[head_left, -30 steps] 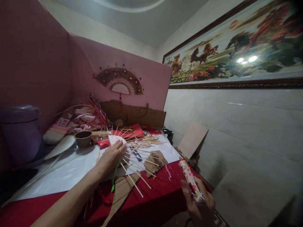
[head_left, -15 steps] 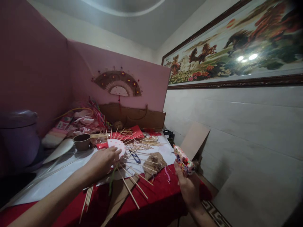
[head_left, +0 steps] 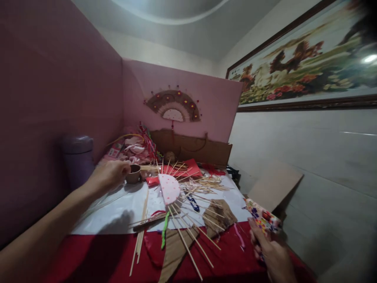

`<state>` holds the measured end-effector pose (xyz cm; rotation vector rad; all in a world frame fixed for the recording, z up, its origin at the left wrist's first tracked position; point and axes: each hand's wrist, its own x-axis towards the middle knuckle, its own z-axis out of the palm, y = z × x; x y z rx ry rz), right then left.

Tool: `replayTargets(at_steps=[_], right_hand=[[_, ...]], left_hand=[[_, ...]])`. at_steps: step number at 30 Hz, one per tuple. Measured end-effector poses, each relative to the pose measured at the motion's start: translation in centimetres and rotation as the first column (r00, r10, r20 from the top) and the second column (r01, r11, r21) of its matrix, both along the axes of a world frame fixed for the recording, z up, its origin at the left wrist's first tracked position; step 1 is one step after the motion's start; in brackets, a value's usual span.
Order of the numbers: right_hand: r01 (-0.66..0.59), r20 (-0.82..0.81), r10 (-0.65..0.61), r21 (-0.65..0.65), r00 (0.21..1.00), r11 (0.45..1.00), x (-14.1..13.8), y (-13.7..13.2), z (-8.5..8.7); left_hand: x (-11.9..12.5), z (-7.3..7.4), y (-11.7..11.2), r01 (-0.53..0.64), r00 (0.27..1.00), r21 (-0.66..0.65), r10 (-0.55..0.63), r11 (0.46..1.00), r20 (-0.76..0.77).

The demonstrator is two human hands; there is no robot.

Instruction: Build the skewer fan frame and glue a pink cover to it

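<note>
My left hand [head_left: 113, 173] is raised beside a small brown cup [head_left: 134, 175], its fingers curled together; what they hold, if anything, is hidden. My right hand [head_left: 272, 247] grips a flower-patterned glue gun [head_left: 263, 216] at the table's right edge, tip pointing up and left. Between the hands lies a white half-disc with pink dots [head_left: 169, 189], thin wooden sticks [head_left: 188, 247] fanning out from its curved side. No hand touches it.
Loose sticks [head_left: 141, 232], brown torn pieces [head_left: 219, 216], a blue item [head_left: 193, 203] and red paper [head_left: 191, 167] lie about. A purple bottle [head_left: 78, 161] stands left. Behind, a finished-looking fan [head_left: 175, 104] hangs on a pink panel [head_left: 218, 106].
My left hand has left the dotted half-disc and moved left and up toward the cup. The view has turned left; my right hand still holds the glue gun.
</note>
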<state>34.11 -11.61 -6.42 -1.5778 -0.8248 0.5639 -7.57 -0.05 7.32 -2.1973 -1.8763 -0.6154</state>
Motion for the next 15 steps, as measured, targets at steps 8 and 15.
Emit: replayTargets(at_steps=[8,15], right_hand=[[0.004,0.044,-0.007,0.067,0.999,0.998,0.2,0.0,-0.4],[-0.041,-0.104,0.062,0.198,0.993,0.979,-0.7,-0.1,0.3]], left_hand=[[-1.2,-6.2,-1.4,-0.127,0.954,-0.22,0.058,0.967,-0.294],[-0.4,-7.2,-1.7,-0.033,0.952,-0.176,-0.022,0.984,-0.304]])
